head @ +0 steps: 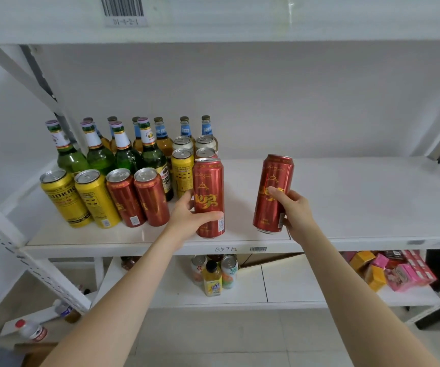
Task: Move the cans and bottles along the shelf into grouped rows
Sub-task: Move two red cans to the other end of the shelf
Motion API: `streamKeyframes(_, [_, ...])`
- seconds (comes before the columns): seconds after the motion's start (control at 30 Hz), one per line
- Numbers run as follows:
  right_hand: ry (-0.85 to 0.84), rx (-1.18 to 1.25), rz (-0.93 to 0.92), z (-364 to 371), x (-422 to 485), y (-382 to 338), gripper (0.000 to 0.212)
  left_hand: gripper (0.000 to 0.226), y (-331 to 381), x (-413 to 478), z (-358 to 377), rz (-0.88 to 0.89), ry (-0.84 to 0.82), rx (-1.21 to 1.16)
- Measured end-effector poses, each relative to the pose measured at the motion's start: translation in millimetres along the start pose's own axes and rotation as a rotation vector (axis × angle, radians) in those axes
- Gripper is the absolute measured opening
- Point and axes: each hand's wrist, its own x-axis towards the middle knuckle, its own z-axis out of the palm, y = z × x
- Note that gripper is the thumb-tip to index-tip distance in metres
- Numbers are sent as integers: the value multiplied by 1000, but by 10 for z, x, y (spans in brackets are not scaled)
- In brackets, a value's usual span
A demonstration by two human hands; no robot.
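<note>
Mid-grouping: the left hand (pixel 189 219) curls round one tall red aluminium can (pixel 209 192) at the front edge of the white shelf (pixel 359 197). The right hand (pixel 294 211) grips a second red can (pixel 272 181) at its three o'clock. Next, both probably need sliding toward nine o'clock, beside the two red cans (pixel 131 200) already rowed.

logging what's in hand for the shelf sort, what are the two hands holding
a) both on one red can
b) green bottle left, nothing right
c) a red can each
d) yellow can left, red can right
c: the left hand grips one tall red metal can and the right hand grips a second tall red metal can further right.
</note>
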Motion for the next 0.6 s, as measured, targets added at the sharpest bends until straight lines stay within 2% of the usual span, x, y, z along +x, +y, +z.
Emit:
streamKeyframes(0.2, [-11,-25,-17,-393,-69,-133,39,61,104,-45,433,8,-24,3])
streamKeyframes(0.37, [2,-59,-29,-892,-84,-222,44,73,156,-103,944,-9,-27,16])
streamKeyframes(0.6, [1,-88,-29,-1598,-65,-343,46,74,293,-150,1702,-21,-37,33])
